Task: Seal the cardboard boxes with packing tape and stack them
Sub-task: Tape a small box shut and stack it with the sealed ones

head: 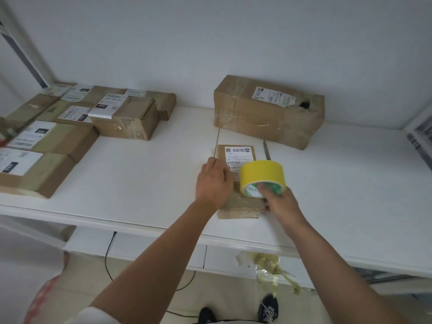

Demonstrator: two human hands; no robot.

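A small flat cardboard box [236,204] with a white shipping label lies near the front edge of the white table [140,174]. My left hand [214,181] rests on the box's left side, fingers curled over its top. My right hand [279,201] grips a yellow roll of packing tape [263,175], fingers hooked into its core, holding it over the box's right side. The middle of the box is hidden by the hands and the roll.
A large taped cardboard box [268,111] stands at the back right. Several labelled boxes [70,127] crowd the left side. A slim knife [267,153] lies behind the tape roll. Crumpled yellow tape scraps [268,265] hang from the table's front edge.
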